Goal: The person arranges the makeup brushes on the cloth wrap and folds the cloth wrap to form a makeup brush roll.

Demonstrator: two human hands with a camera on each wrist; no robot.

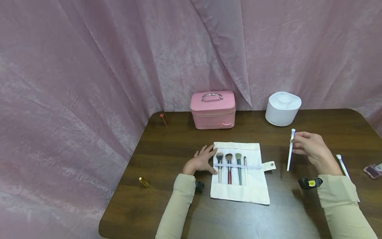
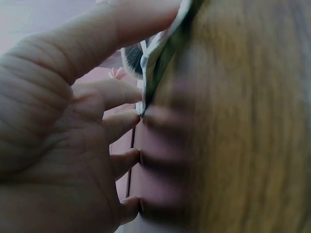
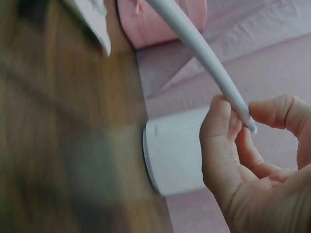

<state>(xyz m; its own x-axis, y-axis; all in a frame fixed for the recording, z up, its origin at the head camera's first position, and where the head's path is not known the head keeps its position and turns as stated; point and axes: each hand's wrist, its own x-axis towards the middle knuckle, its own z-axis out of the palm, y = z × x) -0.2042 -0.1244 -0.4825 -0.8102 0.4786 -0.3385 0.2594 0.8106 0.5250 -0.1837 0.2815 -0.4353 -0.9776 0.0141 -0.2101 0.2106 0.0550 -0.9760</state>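
Note:
A white fabric brush roll (image 1: 240, 194) lies unfolded on the table, with several makeup brushes (image 1: 229, 167) of different handle colours tucked under its band. My left hand (image 1: 203, 161) rests at the roll's left edge, fingers spread; in the left wrist view the thumb (image 2: 112, 34) reaches over the fabric edge and the fingertips meet the table. Off to the right, my right hand (image 1: 311, 147) pinches a slim white makeup brush (image 1: 290, 152) near its upper end, holding it nearly upright above the table. The right wrist view shows its white handle (image 3: 204, 51) between thumb and fingers.
A pink case (image 1: 213, 118) and a white rounded container (image 1: 282, 111) stand at the back. Another white brush (image 1: 343, 166) lies beside the right forearm, with a dark purplish item (image 1: 373, 171) farther right. A gold tube (image 1: 144, 182) and a thin reddish stick (image 1: 163, 120) are at left.

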